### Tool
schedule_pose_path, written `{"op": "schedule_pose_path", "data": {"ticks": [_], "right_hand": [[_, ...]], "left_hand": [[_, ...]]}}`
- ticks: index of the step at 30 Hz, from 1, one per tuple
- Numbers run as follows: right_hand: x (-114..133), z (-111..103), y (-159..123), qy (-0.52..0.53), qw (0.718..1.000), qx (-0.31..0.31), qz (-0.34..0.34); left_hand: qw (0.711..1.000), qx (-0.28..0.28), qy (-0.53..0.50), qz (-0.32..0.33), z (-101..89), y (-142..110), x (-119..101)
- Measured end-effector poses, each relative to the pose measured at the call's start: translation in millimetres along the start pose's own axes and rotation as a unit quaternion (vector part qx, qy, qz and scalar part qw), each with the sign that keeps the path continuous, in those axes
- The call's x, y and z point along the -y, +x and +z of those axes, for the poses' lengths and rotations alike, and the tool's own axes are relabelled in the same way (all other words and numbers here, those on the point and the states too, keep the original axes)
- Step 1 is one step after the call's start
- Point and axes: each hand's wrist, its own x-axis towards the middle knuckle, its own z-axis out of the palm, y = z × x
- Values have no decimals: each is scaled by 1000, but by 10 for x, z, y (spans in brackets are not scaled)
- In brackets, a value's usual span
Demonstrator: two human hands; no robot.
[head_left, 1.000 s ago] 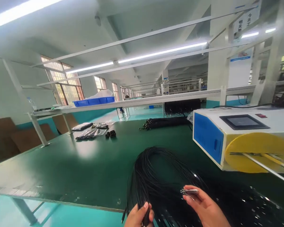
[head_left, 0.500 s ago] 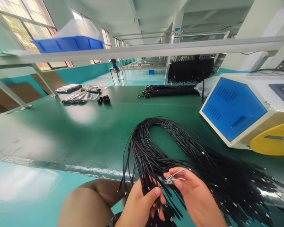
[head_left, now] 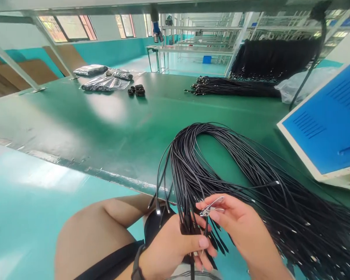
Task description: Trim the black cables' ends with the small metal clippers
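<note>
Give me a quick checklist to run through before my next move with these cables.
1. Left hand on the cable ends: ok, gripped together.
2. Right hand on the metal clip: ok, pinched between the fingers.
3. Cable bundle on the bench: ok, loops resting on it, ends hanging past its edge.
4. Cables clear of the blue panel: cannot tell, thin strands run close to it.
5. Clip free of the cables: cannot tell from this angle.
</note>
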Motion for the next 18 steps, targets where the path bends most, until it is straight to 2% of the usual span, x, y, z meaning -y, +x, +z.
{"op": "schedule_pose_path", "data": {"ticks": [3,6,8,12,18], "right_hand": [[-21,36,-35,-8,1000,-6,-15],[-95,75,-84,-3,1000,-22,-17],[-168,76,-106,23,999,-43,-21],[-324,29,-132,114,988,-95,-36],[-411,66,-191,216,970,-116,-4]], "left_hand": [[999,-20,17,-22,-12,-26,-22],[995,-63,69,-19,14,-38,-29],[992,-90,88,-5,42,-34,-20],[990,-122,59,25,87,-16,16],[993,-94,51,45,64,5,31]]}}
